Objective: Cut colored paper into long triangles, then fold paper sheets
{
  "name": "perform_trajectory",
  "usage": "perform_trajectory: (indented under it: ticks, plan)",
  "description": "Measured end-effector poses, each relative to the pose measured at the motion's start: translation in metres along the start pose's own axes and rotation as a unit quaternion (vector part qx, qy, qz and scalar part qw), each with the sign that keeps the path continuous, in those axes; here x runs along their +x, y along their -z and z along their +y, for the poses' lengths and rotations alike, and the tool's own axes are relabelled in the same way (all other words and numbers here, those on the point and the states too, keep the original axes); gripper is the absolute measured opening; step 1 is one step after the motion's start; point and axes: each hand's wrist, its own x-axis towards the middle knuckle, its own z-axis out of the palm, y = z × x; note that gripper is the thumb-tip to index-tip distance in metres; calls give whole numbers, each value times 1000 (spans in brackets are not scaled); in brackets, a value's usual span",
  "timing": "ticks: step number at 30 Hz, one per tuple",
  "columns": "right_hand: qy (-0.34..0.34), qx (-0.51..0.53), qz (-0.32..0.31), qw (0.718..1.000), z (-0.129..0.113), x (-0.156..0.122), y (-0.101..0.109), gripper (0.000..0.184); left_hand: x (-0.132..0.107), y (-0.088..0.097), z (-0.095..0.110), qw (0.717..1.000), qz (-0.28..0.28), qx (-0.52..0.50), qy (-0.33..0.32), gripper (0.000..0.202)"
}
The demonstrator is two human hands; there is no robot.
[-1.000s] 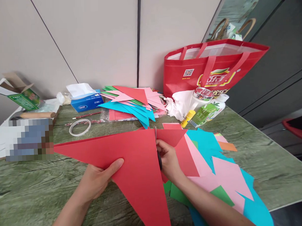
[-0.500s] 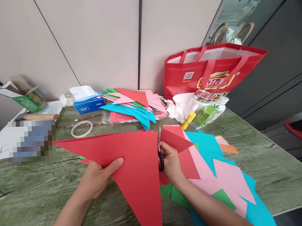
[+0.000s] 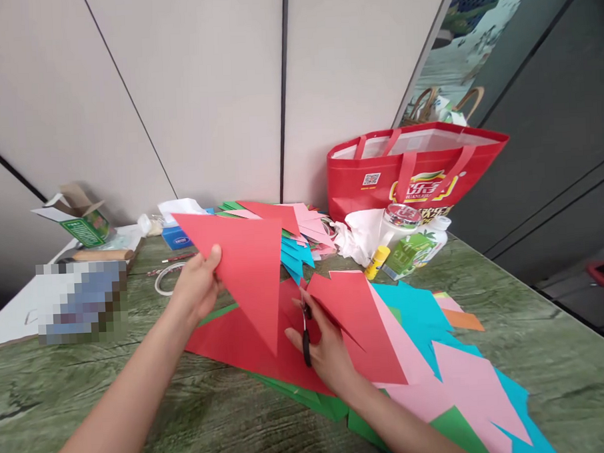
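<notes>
Left hand (image 3: 196, 286) higher, farther forward

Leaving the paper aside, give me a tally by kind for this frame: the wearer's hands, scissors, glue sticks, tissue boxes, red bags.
Hands: 2 (left hand, right hand)
Scissors: 1
Glue stick: 1
Tissue box: 1
Red bag: 1
Total: 6

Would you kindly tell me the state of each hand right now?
Left hand: closed, holding a red paper triangle.
Right hand: holding black-handled scissors.
</notes>
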Motion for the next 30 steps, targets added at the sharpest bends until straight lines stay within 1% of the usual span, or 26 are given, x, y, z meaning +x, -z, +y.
perform_trajectory:
  ticks: [1, 2, 4, 5, 6, 7, 8, 9, 11, 12, 14, 15, 17, 19, 20, 22, 24, 26, 27, 28, 30]
  plan:
    - [4, -9, 16, 1000, 1, 0, 0, 65, 13, -10, 9, 999, -2, -27, -23, 14]
    - [8, -15, 35, 999, 2, 1, -1, 65, 26, -21, 18, 998, -11, -56, -30, 16]
    - [18, -23, 87, 996, 4, 3, -1, 63, 51, -41, 29, 997, -22, -71, -37, 28]
    - [24, -25, 118, 992, 5, 5, 0, 62, 62, -50, 32, 996, -37, -72, -32, 35]
    - [32, -28, 150, 988, 5, 7, 0, 60, 72, -57, 32, 995, -79, -58, -10, 42]
    - [40, -31, 180, 982, 5, 8, 1, 58, 79, -61, 30, 992, -124, -20, 8, 47]
    - [48, -33, 206, 977, 5, 10, 2, 55, 85, -64, 25, 988, -149, 49, 12, 48]
    - [55, -34, 226, 972, 5, 11, 3, 53, 89, -65, 20, 980, -154, 127, 1, 46]
    - [62, -29, 243, 968, 3, 12, 4, 50, 93, -64, 5, 972, -129, 197, -9, 36]
    - [61, -23, 241, 968, 3, 12, 4, 48, 93, -61, -2, 968, -108, 224, -19, 36]
    - [55, -7, 232, 971, 1, 12, 4, 46, 88, -55, -13, 957, -72, 276, -43, 40]
    - [51, -2, 228, 972, 1, 12, 4, 45, 83, -51, -18, 948, -65, 307, -55, 39]
    - [47, -1, 236, 971, 0, 11, 5, 42, 67, -41, -23, 920, -81, 377, -74, 32]
    - [53, -7, 261, 964, -1, 11, 7, 39, 43, -29, -27, 875, -130, 460, -75, 23]
    - [59, -11, 277, 959, -1, 11, 7, 37, 29, -23, -29, 849, -146, 502, -76, 24]
    - [74, -18, 303, 950, -2, 11, 8, 35, 4, -12, -35, 797, -161, 577, -76, 37]
    - [87, -23, 306, 948, -3, 10, 7, 35, -15, -5, -40, 749, -160, 640, -65, 52]
    - [93, -25, 294, 951, -3, 10, 6, 35, -23, -1, -44, 710, -161, 683, -57, 61]
    - [90, -24, 288, 953, -2, 10, 6, 35, -24, 0, -46, 696, -163, 698, -54, 65]
    - [84, -21, 287, 954, -2, 11, 6, 34, -23, 1, -46, 683, -165, 709, -53, 67]
    - [71, -11, 311, 948, 0, 15, 10, 31, -19, 2, -47, 667, -168, 724, -52, 69]
